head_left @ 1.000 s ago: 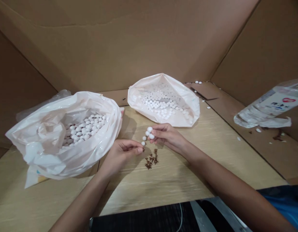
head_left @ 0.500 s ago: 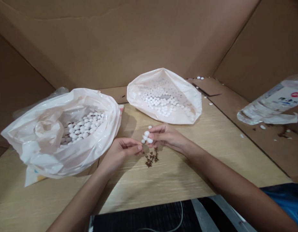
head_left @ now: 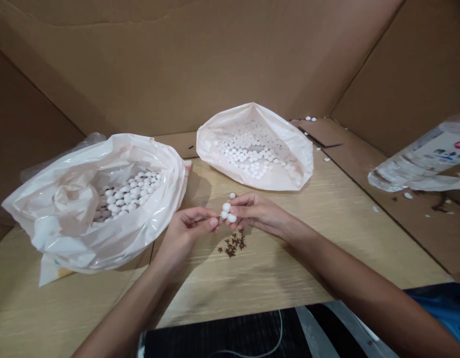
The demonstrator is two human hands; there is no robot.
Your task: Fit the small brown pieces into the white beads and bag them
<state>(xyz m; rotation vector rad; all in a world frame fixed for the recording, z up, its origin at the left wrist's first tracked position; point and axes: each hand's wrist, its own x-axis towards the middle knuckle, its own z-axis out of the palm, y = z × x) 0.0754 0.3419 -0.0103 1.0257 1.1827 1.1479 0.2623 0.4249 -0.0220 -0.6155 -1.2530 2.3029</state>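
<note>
My right hand (head_left: 257, 213) pinches a small cluster of white beads (head_left: 227, 212) above the wooden table (head_left: 274, 268). My left hand (head_left: 188, 229) is closed in a pinch right beside the cluster, its fingertips touching it; what it holds is too small to name. A little pile of dark brown star-shaped bits (head_left: 233, 244) lies on the table just below both hands. One loose white bead (head_left: 232, 195) rests on the table behind my fingers.
A large white plastic bag (head_left: 65, 223) of white beads sits at the left. A second open bag (head_left: 297, 164) of smaller white beads lies behind the hands. A plastic water bottle (head_left: 419, 161) lies at the right. Cardboard walls enclose the table; stray beads dot the right side.
The bead cluster in my right hand drew together from a loose string. My left hand came up closer until its fingertips met the cluster.
</note>
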